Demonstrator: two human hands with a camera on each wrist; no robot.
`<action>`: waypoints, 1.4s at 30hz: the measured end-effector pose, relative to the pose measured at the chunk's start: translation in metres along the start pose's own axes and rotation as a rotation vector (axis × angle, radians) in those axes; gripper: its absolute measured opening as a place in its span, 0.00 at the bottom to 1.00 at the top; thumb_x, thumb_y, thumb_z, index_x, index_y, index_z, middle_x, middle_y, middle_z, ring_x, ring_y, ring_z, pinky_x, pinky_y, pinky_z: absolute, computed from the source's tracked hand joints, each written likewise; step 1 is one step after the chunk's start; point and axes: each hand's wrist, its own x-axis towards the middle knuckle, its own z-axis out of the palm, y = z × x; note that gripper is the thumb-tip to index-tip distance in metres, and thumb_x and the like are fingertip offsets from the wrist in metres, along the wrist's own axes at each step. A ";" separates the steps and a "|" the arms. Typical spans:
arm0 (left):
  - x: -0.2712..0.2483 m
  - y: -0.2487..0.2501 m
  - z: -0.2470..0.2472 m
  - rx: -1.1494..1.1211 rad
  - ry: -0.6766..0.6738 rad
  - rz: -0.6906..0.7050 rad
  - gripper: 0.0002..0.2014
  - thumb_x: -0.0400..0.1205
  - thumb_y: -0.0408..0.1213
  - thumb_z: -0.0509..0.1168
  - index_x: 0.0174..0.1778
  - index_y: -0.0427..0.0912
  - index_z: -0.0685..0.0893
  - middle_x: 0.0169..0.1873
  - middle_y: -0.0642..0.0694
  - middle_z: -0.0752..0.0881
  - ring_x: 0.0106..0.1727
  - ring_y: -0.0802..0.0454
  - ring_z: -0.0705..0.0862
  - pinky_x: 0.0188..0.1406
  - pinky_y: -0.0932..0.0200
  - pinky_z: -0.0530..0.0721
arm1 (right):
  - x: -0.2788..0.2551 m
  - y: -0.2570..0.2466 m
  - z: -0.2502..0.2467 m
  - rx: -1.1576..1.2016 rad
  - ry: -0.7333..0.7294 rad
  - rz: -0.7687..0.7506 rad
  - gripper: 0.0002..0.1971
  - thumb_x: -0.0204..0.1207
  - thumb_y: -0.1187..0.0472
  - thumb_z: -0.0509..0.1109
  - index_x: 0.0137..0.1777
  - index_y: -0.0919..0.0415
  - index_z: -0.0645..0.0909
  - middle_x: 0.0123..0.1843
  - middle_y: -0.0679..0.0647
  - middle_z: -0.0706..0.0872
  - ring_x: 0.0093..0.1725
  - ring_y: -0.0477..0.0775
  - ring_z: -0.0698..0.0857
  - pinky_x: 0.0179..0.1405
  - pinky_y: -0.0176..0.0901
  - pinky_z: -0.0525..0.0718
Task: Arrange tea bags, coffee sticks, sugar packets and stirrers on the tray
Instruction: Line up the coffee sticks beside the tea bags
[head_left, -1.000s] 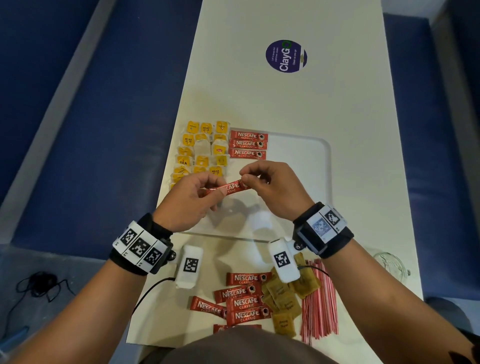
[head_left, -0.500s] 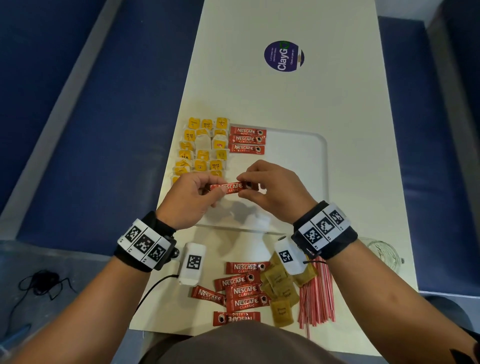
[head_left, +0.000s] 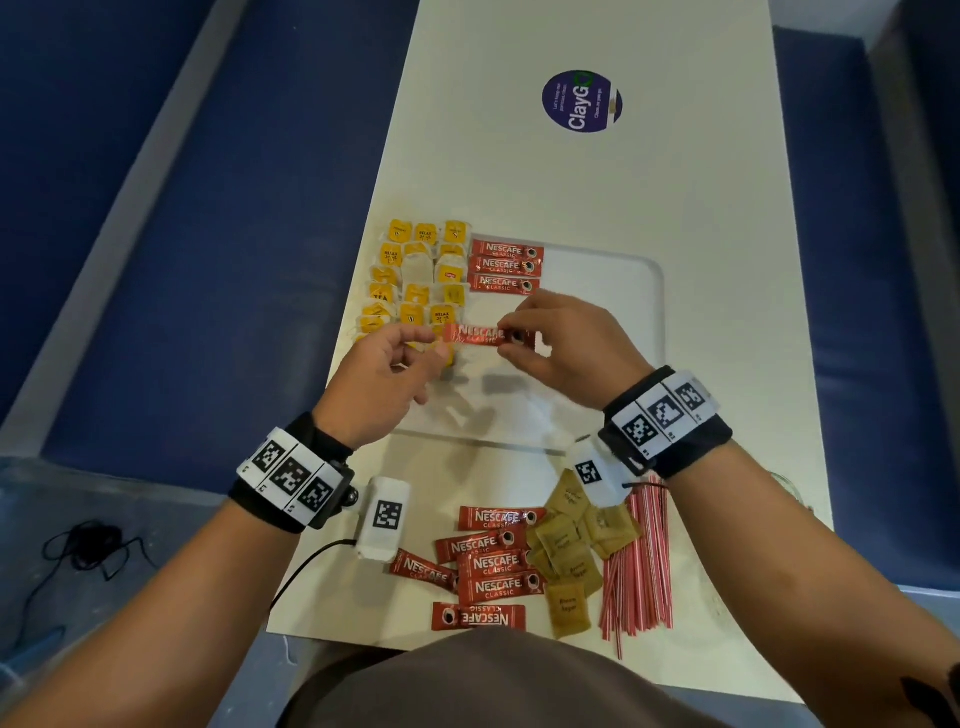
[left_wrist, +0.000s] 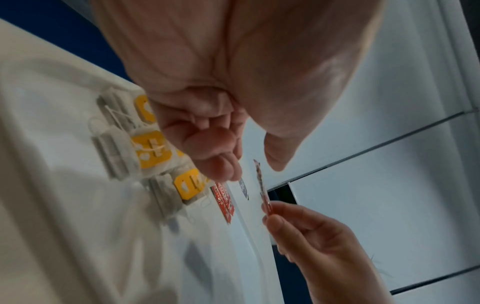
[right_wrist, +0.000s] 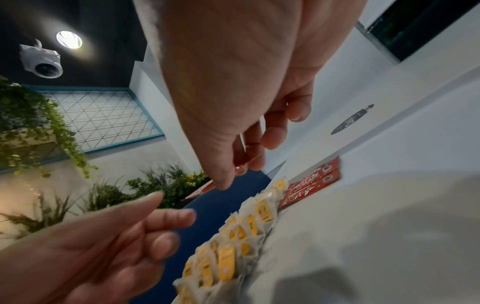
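The right hand (head_left: 566, 348) is pinching one end of a red coffee stick (head_left: 480, 334) printed "NESCAFE CLASSIC", holding it level above the clear tray (head_left: 613, 260). The left hand (head_left: 387, 379) is hovering at the stick's other end with its fingers loosely curled; the left wrist view is showing a gap between its thumb and the stick, so it is gripping nothing. Just beyond the right hand, three more "NESCAFE CLASSIC" sticks (head_left: 506, 267) are lying in a row on the tray. Beyond the left hand, yellow-tagged tea bags (head_left: 415, 275) are sitting in rows, some tags reading "RELAX" and "TEA". Behind both wrists, nearer the person, loose Nescafe sticks (head_left: 491, 566), brown sugar packets (head_left: 571, 551) and red-striped stirrers (head_left: 639, 566) are lying on the table (head_left: 519, 171). Far beyond the hands, a round purple sticker (head_left: 582, 101) is reading "ClayGo".
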 end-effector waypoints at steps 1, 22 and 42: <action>-0.002 -0.001 -0.001 0.029 -0.004 -0.006 0.09 0.85 0.43 0.71 0.59 0.48 0.83 0.43 0.35 0.88 0.31 0.56 0.84 0.30 0.63 0.76 | 0.005 0.005 -0.001 -0.006 0.010 0.029 0.11 0.83 0.47 0.70 0.59 0.49 0.89 0.51 0.45 0.85 0.42 0.44 0.78 0.39 0.45 0.78; -0.055 -0.049 0.041 0.833 -0.573 0.268 0.21 0.79 0.56 0.74 0.65 0.52 0.86 0.50 0.61 0.79 0.48 0.64 0.76 0.43 0.74 0.69 | 0.048 0.037 0.027 -0.207 -0.096 0.220 0.15 0.84 0.49 0.68 0.61 0.55 0.89 0.60 0.54 0.84 0.49 0.57 0.85 0.49 0.50 0.83; -0.054 -0.040 0.028 0.651 -0.404 0.212 0.10 0.84 0.45 0.71 0.58 0.50 0.91 0.47 0.56 0.88 0.45 0.60 0.82 0.46 0.62 0.81 | 0.056 0.036 0.030 -0.192 -0.078 0.262 0.11 0.82 0.51 0.68 0.56 0.54 0.90 0.56 0.54 0.85 0.50 0.58 0.86 0.48 0.48 0.83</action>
